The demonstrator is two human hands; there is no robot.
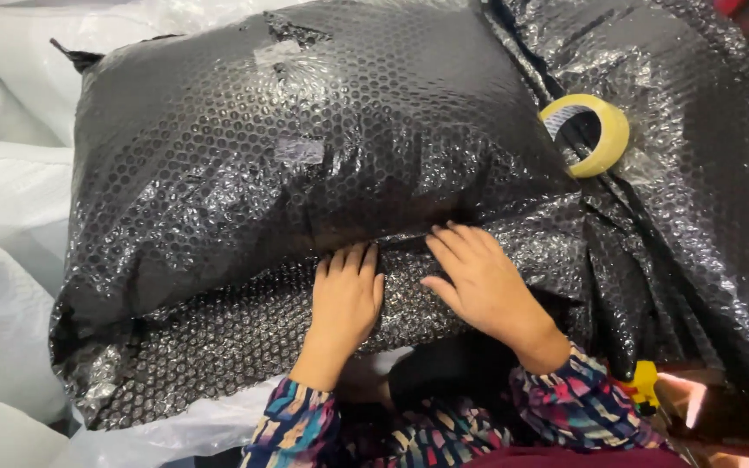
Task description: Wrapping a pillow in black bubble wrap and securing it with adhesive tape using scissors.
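At six o'clock of the bundle, our left hand (pixel 346 299) and right hand (pixel 478 282) lie side by side, palms down, fingers spread flat — gripping nothing, pressing on the lower flap of the black bubble-wrapped parcel (pixel 305 156). It fills the centre, bulging, with clear tape patches (pixel 298 151) on its top. At two o'clock a yellow tape roll (pixel 597 134) rests on more black bubble wrap (pixel 704 173). White plastic sacks (pixel 2 208) lie at nine — touching the parcel's edge.
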